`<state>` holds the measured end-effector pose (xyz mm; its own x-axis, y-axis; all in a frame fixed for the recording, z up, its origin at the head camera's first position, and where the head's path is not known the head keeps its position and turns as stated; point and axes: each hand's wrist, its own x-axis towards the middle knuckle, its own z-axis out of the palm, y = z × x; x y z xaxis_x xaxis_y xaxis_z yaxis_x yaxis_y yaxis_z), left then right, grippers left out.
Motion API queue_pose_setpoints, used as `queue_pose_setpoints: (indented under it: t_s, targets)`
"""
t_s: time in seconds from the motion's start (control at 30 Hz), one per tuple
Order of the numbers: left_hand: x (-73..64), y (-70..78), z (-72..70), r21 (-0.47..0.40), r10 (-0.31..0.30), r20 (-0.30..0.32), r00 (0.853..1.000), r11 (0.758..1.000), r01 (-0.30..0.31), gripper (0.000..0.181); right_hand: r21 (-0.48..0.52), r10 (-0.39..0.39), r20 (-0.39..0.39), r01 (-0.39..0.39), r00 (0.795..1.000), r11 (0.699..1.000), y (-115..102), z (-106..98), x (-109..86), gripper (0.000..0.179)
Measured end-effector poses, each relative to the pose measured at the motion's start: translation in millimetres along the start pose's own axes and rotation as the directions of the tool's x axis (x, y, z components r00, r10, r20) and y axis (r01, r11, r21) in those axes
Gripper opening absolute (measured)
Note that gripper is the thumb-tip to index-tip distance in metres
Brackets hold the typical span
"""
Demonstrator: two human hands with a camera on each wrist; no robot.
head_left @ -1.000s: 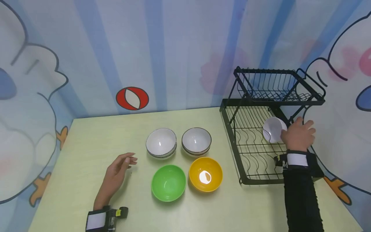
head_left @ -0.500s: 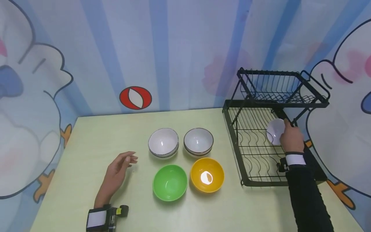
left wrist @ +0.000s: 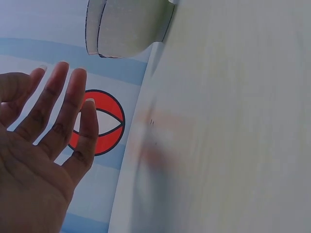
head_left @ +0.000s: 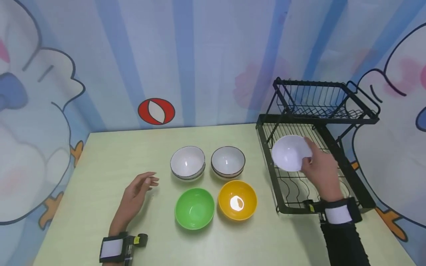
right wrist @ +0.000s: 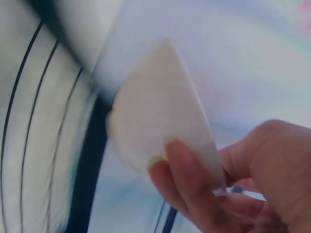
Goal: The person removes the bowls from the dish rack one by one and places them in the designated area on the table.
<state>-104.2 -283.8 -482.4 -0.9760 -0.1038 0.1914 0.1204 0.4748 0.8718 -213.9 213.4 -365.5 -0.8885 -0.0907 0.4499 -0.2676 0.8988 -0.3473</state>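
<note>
A plain white bowl (head_left: 288, 153) is pinched at its rim by my right hand (head_left: 322, 168), over the lower tier of the black dish rack (head_left: 281, 192). In the right wrist view the bowl (right wrist: 155, 102) is seen side-on, fingers on its outer wall and thumb at the other side. My left hand (head_left: 134, 201) hovers over the table at left, fingers relaxed and holding nothing. To its right are two stacks of dark-rimmed white bowls, a left stack (head_left: 188, 162) and a right stack (head_left: 227, 162). Nearer stand a green bowl (head_left: 195, 208) and a yellow bowl (head_left: 237, 200).
The rack's upper tier (head_left: 324, 103) overhangs the back of its lower tier. A cartoon-print curtain (head_left: 206, 66) rises behind the pale table (head_left: 126, 151), and printed panels flank both sides.
My right hand has taken the white bowl by its rim and moved it left and up from the rack's right side. The left hand stays nearly still.
</note>
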Motion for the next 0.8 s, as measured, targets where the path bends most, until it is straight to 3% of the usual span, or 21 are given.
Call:
queue_pose_setpoints:
  t_s: [0.1,0.2,0.27,0.4,0.57,0.67,0.8]
  targets:
    - [1.4,-0.7,-0.8,0.002,-0.006,0.0,1.0,1.0,0.006,0.037,0.128,-0.112,0.084,0.101,0.99,0.987,-58,6,-18.9,0.058]
    - [1.0,-0.5,-1.7,0.017,-0.017,-0.008,1.0,1.0,0.017,0.039,0.264,-0.201,0.171,0.152,0.965,0.952,-114,19,-35.8,0.059]
    - [-0.3,-0.6,-2.4,0.019,-0.025,-0.016,1.0,1.0,0.025,0.039,0.324,-0.253,0.214,0.176,0.943,0.93,-147,29,-44.9,0.06]
    - [-3.9,-3.2,-6.7,0.013,-0.031,-0.036,0.999,0.999,0.031,0.04,0.35,-0.348,0.296,0.238,0.889,0.906,-203,51,-57.3,0.058]
    - [-10.4,-9.0,-13.3,0.032,-0.052,-0.063,0.997,0.998,0.054,0.039,0.308,-0.425,0.466,0.307,0.776,0.9,-247,76,-61.9,0.057]
    - [-15.0,-10.9,-18.8,0.036,-0.075,-0.079,0.994,0.996,0.078,0.04,0.288,-0.461,0.55,0.361,0.696,0.887,-264,91,-58.0,0.059]
    - [-20.9,-11.7,-28.2,0.048,-0.098,-0.132,0.986,0.993,0.106,0.04,0.25,-0.49,0.617,0.437,0.615,0.864,-283,113,-52.7,0.064]
